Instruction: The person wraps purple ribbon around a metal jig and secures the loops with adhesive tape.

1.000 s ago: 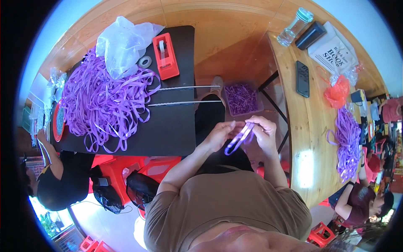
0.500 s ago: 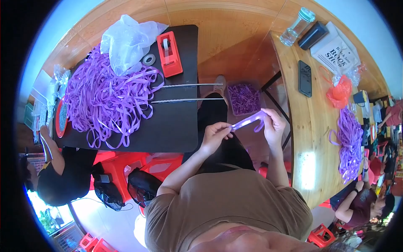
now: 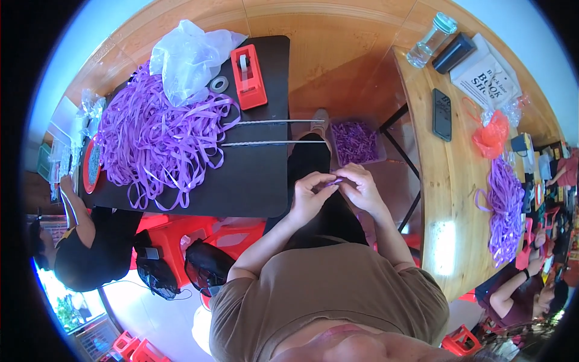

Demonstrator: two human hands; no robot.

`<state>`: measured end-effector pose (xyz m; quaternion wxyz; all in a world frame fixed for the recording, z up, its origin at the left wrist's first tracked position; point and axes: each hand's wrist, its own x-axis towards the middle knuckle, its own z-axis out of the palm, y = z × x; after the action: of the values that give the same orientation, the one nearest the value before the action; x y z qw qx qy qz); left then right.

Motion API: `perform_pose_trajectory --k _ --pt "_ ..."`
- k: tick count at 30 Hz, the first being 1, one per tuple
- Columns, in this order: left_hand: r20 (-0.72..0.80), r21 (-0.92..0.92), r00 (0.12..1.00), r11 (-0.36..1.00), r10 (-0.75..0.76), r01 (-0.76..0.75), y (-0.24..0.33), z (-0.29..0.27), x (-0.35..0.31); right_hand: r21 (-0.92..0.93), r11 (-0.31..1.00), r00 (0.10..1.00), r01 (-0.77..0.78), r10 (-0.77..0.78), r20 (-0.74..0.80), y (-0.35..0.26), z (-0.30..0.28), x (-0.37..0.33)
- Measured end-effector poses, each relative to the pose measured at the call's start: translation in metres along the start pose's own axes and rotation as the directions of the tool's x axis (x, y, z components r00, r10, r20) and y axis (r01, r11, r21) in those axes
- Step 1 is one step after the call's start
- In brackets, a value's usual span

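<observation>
Over my lap, my left hand (image 3: 313, 192) and my right hand (image 3: 360, 187) meet fingertip to fingertip. Both are closed on a purple ribbon (image 3: 333, 181), of which only a short folded bit shows between the fingers. A big tangled heap of purple ribbons (image 3: 160, 142) covers much of the black table (image 3: 256, 190) to the left. Two thin metal rods (image 3: 280, 143) jut from that table's right edge toward my knee. Beyond my hands, on the floor, a clear plastic bin (image 3: 381, 158) holds many short purple ribbon pieces.
A red tape dispenser (image 3: 248, 81), a tape roll (image 3: 219, 84) and a white plastic bag (image 3: 192, 60) lie on the black table. The wooden table (image 3: 449, 181) at right carries a phone (image 3: 441, 114), a bottle (image 3: 429, 41) and a ribbon bundle (image 3: 504, 208). Another person (image 3: 84, 253) sits at left.
My right hand has moved left to meet my left hand. The ribbon, stretched between them before, is now gathered up small in the fingers.
</observation>
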<state>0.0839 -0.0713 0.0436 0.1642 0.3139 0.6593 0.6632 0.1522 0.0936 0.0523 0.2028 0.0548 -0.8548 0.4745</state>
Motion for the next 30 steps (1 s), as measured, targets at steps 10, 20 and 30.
perform_pose_trajectory --k 10,20,30 --pt "0.223 -0.464 0.877 0.745 -0.426 0.479 -0.026 -0.008 -0.003 -0.437 0.879 0.962 0.189 -0.255 -0.098 -0.001 -0.009 0.019" --pt "0.204 -0.677 0.932 0.644 -0.300 0.356 -0.037 0.001 0.037 -0.579 0.760 0.891 0.296 -0.437 -0.118 0.021 -0.020 0.093" --pt "-0.224 -0.588 0.967 0.808 -0.123 -0.034 -0.041 0.002 0.066 -0.395 0.835 0.882 0.383 -0.458 -0.113 0.042 -0.007 0.152"
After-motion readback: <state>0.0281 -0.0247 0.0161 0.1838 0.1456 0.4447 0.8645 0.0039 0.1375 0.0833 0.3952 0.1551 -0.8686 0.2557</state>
